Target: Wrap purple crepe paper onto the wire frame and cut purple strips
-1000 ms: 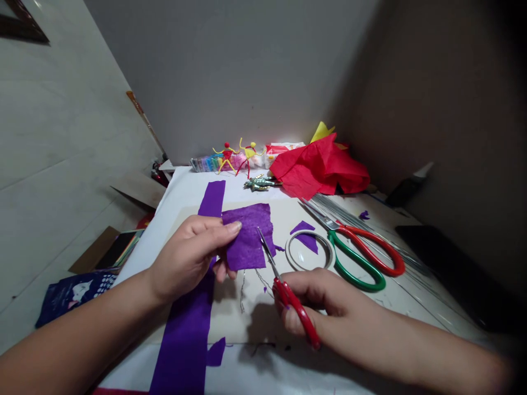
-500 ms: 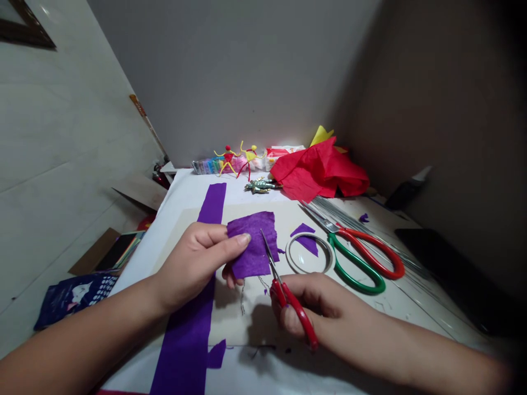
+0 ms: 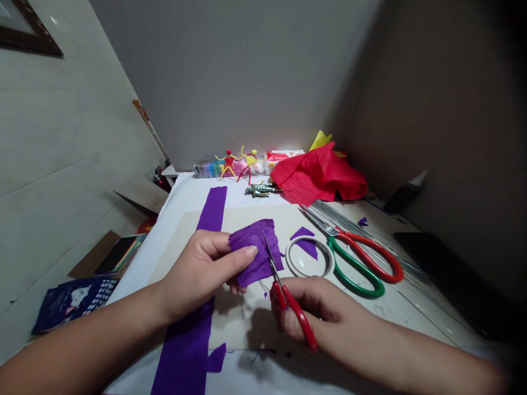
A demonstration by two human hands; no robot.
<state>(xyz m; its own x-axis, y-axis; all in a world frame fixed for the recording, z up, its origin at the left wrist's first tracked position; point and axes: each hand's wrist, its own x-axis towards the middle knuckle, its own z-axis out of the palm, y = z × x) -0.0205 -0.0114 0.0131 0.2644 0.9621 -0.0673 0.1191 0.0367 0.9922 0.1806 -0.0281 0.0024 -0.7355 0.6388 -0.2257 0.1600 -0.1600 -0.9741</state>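
l hand (image 3: 201, 269) is shut round the purple piece (image 3: 252, 236), thumb on top, fingers curled under its l side; piece is held up over the pale sheet (image 3: 177, 236) on the table (image 3: 247, 378), a bit tilted, roughly square so no clear long axis. r hand (image 3: 325, 312) has the small scissors (image 3: 303, 321) by the red handles, blades close together, narrow.

key relation: the purple piece is up & l of the r hand, directly ahead of the blades. scissors' long axis runs from lower r to upper l, tips over the r part of the piece, just beside the l thumb. can't tell if blades touch it or just hang in front. l hand is nearer, it's the one on the piece.

a long purple strip (image 3: 183, 351) runs under the l forearm, near to far. thin wires (image 3: 242, 307) lie below the piece. tape roll (image 3: 330, 258) is just r of it, w/ a purple scrap (image 3: 309, 247) partly inside the ring; big scissors (image 3: 329, 229) just past that.

containers: cardboard box (image 3: 88, 258) far l, w/ coloured sheets (image 3: 127, 252) in it; clear pack (image 3: 206, 169) at the back, coloured sticks or similar inside, too small to tell.
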